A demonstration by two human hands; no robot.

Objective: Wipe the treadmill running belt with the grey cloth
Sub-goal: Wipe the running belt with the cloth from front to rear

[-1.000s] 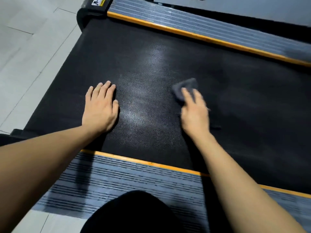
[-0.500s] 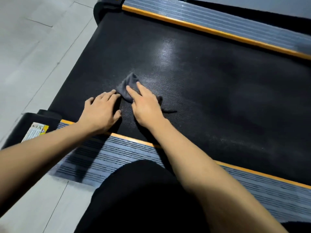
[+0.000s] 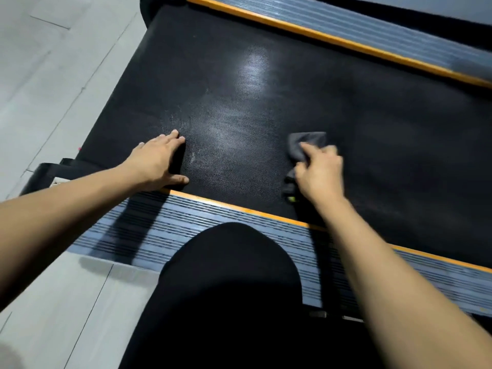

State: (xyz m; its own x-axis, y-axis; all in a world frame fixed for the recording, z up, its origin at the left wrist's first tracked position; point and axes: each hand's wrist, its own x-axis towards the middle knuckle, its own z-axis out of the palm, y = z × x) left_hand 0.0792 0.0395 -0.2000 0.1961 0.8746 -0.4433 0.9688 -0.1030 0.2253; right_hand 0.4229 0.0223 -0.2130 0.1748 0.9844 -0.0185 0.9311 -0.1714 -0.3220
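The black textured running belt fills the middle of the view, with a pale dusty sheen near its centre. My right hand presses the small grey cloth flat on the belt, close to the near edge; part of the cloth shows beyond my fingers and part hangs out below my palm. My left hand rests on the belt to the left, fingers together and thumb spread, holding nothing.
Grey ribbed side rails with orange strips run along the near edge and the far edge. The belt's black end cap is at the left. Pale floor tiles lie beyond it. My dark-clothed knee rises below.
My right hand has swept the cloth to the right along the belt, away from my left hand. The left hand has stayed planted in about the same spot.
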